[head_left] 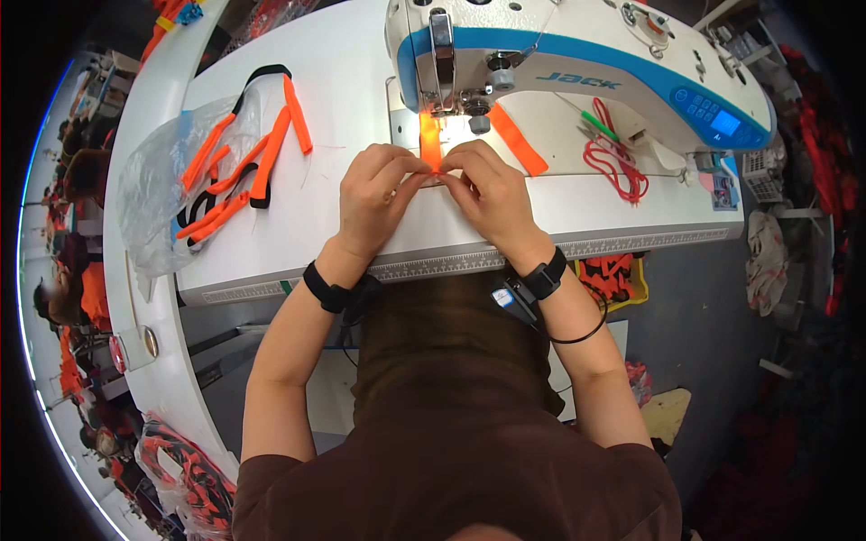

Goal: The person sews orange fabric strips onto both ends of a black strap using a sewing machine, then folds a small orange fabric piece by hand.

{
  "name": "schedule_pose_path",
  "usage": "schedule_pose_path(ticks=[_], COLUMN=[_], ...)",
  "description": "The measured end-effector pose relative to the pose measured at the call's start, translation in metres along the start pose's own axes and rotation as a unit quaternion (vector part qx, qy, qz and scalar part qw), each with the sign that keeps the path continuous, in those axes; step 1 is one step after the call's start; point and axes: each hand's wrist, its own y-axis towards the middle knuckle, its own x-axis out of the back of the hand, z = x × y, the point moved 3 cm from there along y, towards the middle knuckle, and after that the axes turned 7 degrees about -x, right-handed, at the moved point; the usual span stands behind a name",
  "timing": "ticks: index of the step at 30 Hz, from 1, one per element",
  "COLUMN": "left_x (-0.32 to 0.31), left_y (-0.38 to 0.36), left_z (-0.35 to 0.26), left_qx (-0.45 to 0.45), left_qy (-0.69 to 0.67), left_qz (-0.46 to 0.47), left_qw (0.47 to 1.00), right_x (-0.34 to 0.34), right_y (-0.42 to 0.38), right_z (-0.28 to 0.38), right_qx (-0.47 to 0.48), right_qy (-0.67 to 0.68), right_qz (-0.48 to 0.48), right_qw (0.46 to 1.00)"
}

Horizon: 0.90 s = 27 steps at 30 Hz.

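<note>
An orange fabric strip [430, 142] runs from under the needle area of the sewing machine [577, 68] toward me. My left hand [383, 187] pinches its near end between thumb and fingers. From the other side, my right hand [483, 187] pinches the same end, the fingertips of both hands almost meeting. Another orange strip [519, 142] lies to the right, partly behind the machine head. The machine's lamp lights the fabric brightly, and the presser foot is hard to make out.
Left on the table [316, 212] lie several orange-and-black straps [262, 162] over a clear plastic bag [149, 198]. Red cord [618, 162] and a green-handled tool [599, 125] are at right. A yellow bin [639, 284] of orange pieces stands below the table edge.
</note>
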Motion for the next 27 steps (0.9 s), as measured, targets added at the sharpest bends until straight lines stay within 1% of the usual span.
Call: schedule_pose_path(ticks=[4, 6, 7, 8, 9, 10, 11, 12, 13, 14, 16, 17, 19, 20, 21, 23, 27], left_x=[0.002, 0.001, 0.002, 0.003, 0.004, 0.005, 0.006, 0.005, 0.004, 0.008, 0.014, 0.012, 0.007, 0.000, -0.004, -0.011, -0.008], left_y=[0.002, 0.002, 0.002, 0.002, 0.003, 0.003, 0.002, 0.001, 0.001, 0.001, 0.011, 0.014, 0.024, 0.024, 0.024, 0.023, 0.017], left_z=[0.000, -0.001, -0.002, -0.002, -0.004, -0.005, -0.003, -0.001, 0.000, 0.003, 0.007, 0.010, 0.017, 0.023, 0.024, 0.024, 0.019], left_qx=[-0.020, -0.027, -0.035, -0.034, -0.053, -0.072, -0.072, -0.064, -0.057, -0.057, 0.026, 0.027, 0.028, 0.009, 0.008, -0.014, -0.029], left_qy=[0.012, 0.014, 0.018, 0.018, 0.023, 0.028, 0.028, 0.006, -0.016, -0.015, -0.064, -0.062, -0.020, -0.014, -0.013, 0.040, 0.047], left_qz=[-0.003, 0.000, 0.004, 0.005, 0.020, 0.036, 0.037, 0.073, 0.110, 0.112, 0.186, 0.186, 0.120, 0.118, 0.118, 0.135, 0.147], left_qw=[1.000, 1.000, 0.999, 0.999, 0.998, 0.996, 0.996, 0.995, 0.992, 0.992, 0.980, 0.980, 0.992, 0.993, 0.993, 0.990, 0.988], right_x=[0.000, 0.002, 0.003, 0.003, 0.003, 0.002, -0.001, -0.003, -0.003, -0.004, -0.006, -0.007, -0.008, -0.008, -0.008, -0.007, -0.006], right_y=[0.002, 0.004, 0.004, 0.003, 0.002, 0.001, -0.001, -0.002, -0.003, -0.003, -0.005, -0.007, -0.007, -0.006, -0.005, -0.006, -0.006], right_z=[0.001, 0.005, 0.005, 0.006, 0.007, 0.006, 0.005, 0.006, 0.006, 0.005, 0.004, 0.003, 0.003, 0.003, 0.004, 0.006, 0.006], right_qx=[0.023, 0.115, 0.114, 0.140, 0.165, 0.165, 0.182, 0.200, 0.198, 0.197, 0.197, 0.197, 0.199, 0.205, 0.210, 0.201, 0.184], right_qy=[-0.010, -0.063, -0.064, -0.103, -0.143, -0.143, -0.150, -0.157, -0.156, -0.161, -0.165, -0.171, -0.175, -0.172, -0.168, -0.172, -0.177], right_qz=[-0.008, -0.027, -0.027, -0.017, -0.006, -0.007, 0.004, 0.014, 0.014, 0.021, 0.028, 0.037, 0.046, 0.043, 0.040, 0.046, 0.075], right_qw=[1.000, 0.991, 0.991, 0.985, 0.976, 0.976, 0.972, 0.967, 0.968, 0.967, 0.966, 0.965, 0.963, 0.963, 0.962, 0.963, 0.964])
